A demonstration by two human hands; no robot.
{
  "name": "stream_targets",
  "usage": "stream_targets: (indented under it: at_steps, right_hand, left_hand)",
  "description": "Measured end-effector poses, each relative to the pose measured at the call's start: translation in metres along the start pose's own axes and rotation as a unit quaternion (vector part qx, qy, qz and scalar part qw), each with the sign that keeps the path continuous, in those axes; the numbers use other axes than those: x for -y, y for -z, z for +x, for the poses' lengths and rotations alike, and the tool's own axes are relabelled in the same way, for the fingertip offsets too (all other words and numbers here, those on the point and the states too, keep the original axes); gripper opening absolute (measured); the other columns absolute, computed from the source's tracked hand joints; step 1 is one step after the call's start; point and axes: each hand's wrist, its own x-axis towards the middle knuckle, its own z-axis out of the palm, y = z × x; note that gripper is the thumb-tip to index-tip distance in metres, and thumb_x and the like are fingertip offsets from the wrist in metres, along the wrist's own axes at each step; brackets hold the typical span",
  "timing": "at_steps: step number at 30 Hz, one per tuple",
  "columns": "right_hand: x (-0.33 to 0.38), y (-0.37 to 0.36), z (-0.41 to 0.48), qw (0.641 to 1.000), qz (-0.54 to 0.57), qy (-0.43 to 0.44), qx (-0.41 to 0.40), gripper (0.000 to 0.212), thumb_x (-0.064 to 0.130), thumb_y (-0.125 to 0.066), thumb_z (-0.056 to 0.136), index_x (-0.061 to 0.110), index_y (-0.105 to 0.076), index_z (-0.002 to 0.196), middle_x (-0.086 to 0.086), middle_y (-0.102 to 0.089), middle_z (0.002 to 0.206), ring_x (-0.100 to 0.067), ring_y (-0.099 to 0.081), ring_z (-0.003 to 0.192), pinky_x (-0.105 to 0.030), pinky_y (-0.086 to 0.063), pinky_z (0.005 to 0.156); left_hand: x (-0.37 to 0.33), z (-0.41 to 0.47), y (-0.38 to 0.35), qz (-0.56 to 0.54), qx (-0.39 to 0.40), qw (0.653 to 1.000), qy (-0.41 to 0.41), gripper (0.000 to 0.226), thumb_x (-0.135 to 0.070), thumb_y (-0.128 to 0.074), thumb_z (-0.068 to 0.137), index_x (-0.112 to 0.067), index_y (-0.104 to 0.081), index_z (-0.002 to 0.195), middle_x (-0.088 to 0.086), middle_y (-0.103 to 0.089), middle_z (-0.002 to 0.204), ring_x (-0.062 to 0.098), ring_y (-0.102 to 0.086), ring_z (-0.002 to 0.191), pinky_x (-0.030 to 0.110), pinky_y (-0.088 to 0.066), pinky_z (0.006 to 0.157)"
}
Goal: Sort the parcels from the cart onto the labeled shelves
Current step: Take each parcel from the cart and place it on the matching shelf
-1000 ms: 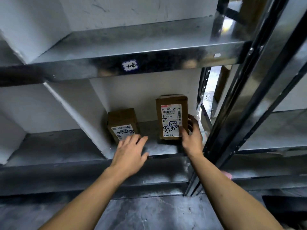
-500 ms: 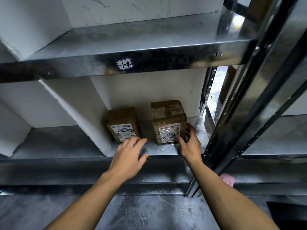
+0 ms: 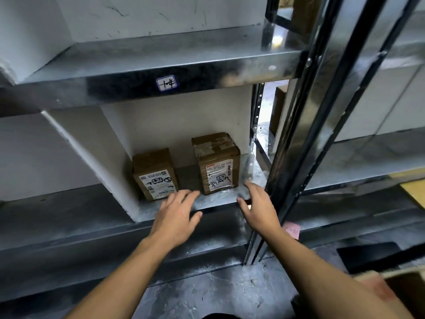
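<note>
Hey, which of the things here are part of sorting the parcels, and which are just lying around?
Job: left parcel, right parcel, shelf, label on the shelf above, left hand and right hand, both open.

Lying about: pink note, brown box behind the rack.

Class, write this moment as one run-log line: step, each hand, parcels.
step: right parcel set on shelf | left hand: open, holds nothing | right hand: open, beside right parcel, not gripping | left parcel: upright on shelf
</note>
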Motion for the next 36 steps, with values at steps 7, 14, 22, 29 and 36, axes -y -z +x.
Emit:
stream_targets:
  at_steps: [7, 14, 22, 29, 36]
  right_hand:
    - [0.010, 0.013, -0.076, 0.974, -0.225, -0.009, -0.013, 0.054, 0.046, -0.053, 0.096, 0.021, -0.045, 0.144, -0.006, -0.049, 0.141, -0.029, -0.042, 0.136, -0.047, -0.039, 0.109]
    - [0.021, 0.018, -0.166, 0.943, -0.316, -0.103, -0.012, 0.056, 0.056, -0.031, 0.091, 0.022, -0.054, 0.128, -0.005, -0.059, 0.124, -0.030, -0.054, 0.121, -0.046, -0.047, 0.096]
    - [0.030, 0.041, -0.275, 0.909, -0.312, -0.274, -0.046, 0.052, 0.058, -0.031, 0.091, 0.025, -0.053, 0.124, -0.003, -0.059, 0.121, -0.029, -0.057, 0.111, -0.042, -0.044, 0.089]
    - [0.015, 0.061, -0.364, 0.864, -0.303, -0.394, -0.080, 0.047, 0.056, -0.041, 0.096, 0.027, -0.048, 0.131, -0.002, -0.054, 0.134, -0.026, -0.051, 0.123, -0.041, -0.042, 0.095]
    - [-0.012, 0.076, -0.419, 0.841, -0.276, -0.457, -0.094, 0.046, 0.054, -0.040, 0.096, 0.026, -0.049, 0.132, -0.002, -0.052, 0.135, -0.027, -0.050, 0.124, -0.042, -0.044, 0.095]
  left_hand:
    - [-0.003, -0.010, -0.005, 0.007, 0.030, 0.994, -0.107, 0.057, -0.046, -0.045, 0.098, -0.032, -0.026, 0.150, -0.008, -0.035, 0.149, 0.016, -0.032, 0.135, 0.035, -0.027, 0.111]
    - [-0.019, -0.033, -0.021, 0.021, 0.080, 0.964, -0.253, 0.056, -0.045, -0.047, 0.096, -0.028, -0.032, 0.148, -0.004, -0.041, 0.145, 0.021, -0.036, 0.133, 0.038, -0.028, 0.110]
    - [-0.084, -0.069, -0.042, -0.010, 0.113, 0.910, -0.399, 0.055, -0.042, -0.051, 0.095, -0.026, -0.038, 0.146, -0.005, -0.045, 0.141, 0.023, -0.040, 0.130, 0.039, -0.030, 0.109]
    - [-0.165, -0.110, -0.059, -0.020, 0.137, 0.849, -0.510, 0.057, -0.044, -0.053, 0.093, -0.028, -0.037, 0.146, -0.005, -0.044, 0.142, 0.022, -0.040, 0.130, 0.040, -0.032, 0.108]
    - [-0.229, -0.153, -0.076, -0.023, 0.147, 0.816, -0.559, 0.049, -0.043, -0.050, 0.094, -0.029, -0.040, 0.141, -0.006, -0.045, 0.140, 0.021, -0.040, 0.129, 0.037, -0.032, 0.107]
